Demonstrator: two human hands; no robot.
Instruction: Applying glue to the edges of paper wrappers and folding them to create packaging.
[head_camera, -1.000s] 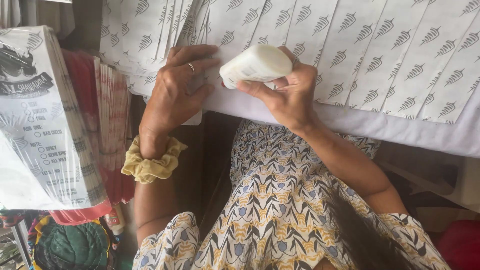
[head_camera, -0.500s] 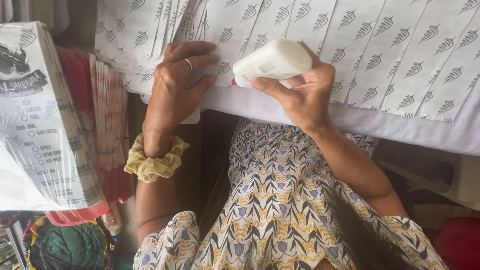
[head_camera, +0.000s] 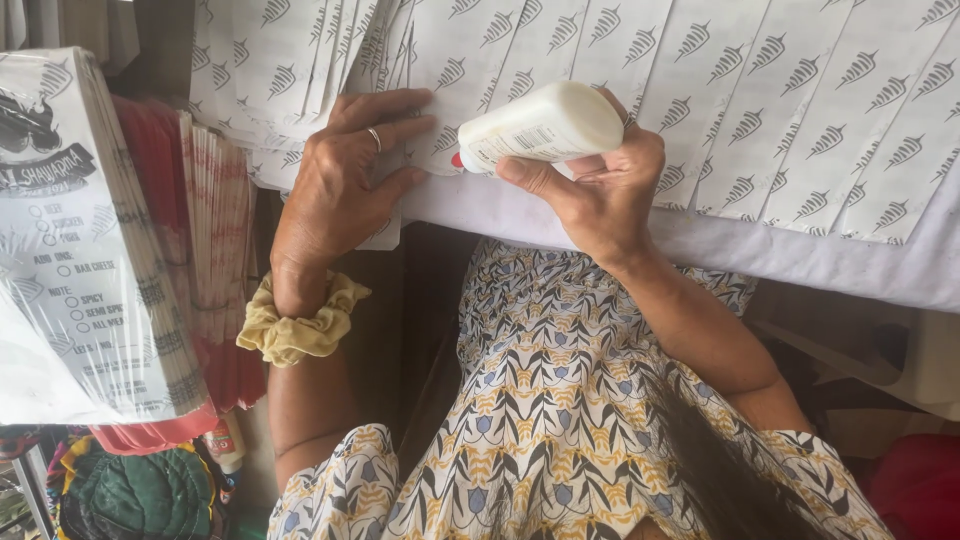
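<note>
At the tabletop (head_camera: 700, 250) near edge: left hand (head_camera: 345, 180) flat, fingers spread on overlapping printed sheets (head_camera: 760, 110); right hand (head_camera: 600, 190) grips white glue bottle (head_camera: 545, 125), red tip touching sheet edge.

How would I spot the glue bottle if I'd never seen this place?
Find the table covered in overlapping white printed sheets. At its near edge, the right hand grips a white bottle lying sideways. Its red nozzle, touching the paper, sets it apart.
</note>
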